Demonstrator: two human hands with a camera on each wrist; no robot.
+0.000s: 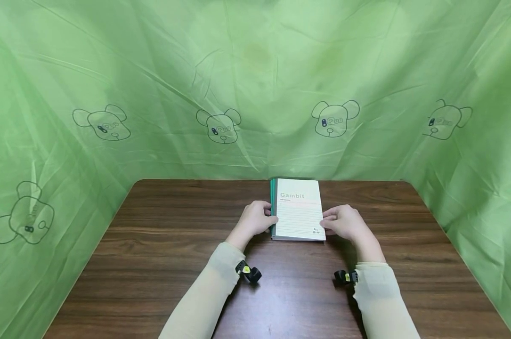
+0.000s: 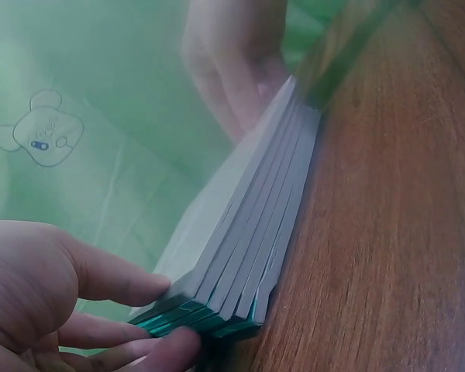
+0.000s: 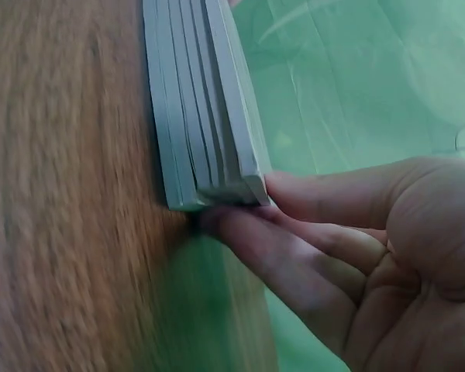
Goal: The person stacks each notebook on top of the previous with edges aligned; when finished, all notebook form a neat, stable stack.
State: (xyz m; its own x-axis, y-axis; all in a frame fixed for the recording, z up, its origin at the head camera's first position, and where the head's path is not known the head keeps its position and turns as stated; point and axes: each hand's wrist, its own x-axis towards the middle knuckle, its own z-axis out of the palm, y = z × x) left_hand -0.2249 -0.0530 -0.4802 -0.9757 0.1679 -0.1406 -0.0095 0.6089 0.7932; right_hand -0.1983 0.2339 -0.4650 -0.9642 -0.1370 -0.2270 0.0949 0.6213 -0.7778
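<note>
A stack of several notebooks (image 1: 299, 214) lies at the far side of the table, the top one with a white lined cover printed "Gambit" and a dark spine strip. My left hand (image 1: 255, 219) holds the stack at its spine side, thumb on the top cover's edge. Teal spines (image 2: 198, 316) show beside those fingers in the left wrist view. On the opposite side, my right hand (image 1: 344, 222) grips near the front corner; its thumb (image 3: 318, 198) touches the top notebook and its fingers are against the page edges (image 3: 194, 101).
The brown wood-grain table (image 1: 174, 263) spreads out around the stack. Green cloth (image 1: 276, 84) printed with bear heads hangs behind the table and along both sides. Small black cameras are strapped at the left wrist (image 1: 248, 271) and right wrist (image 1: 345, 277).
</note>
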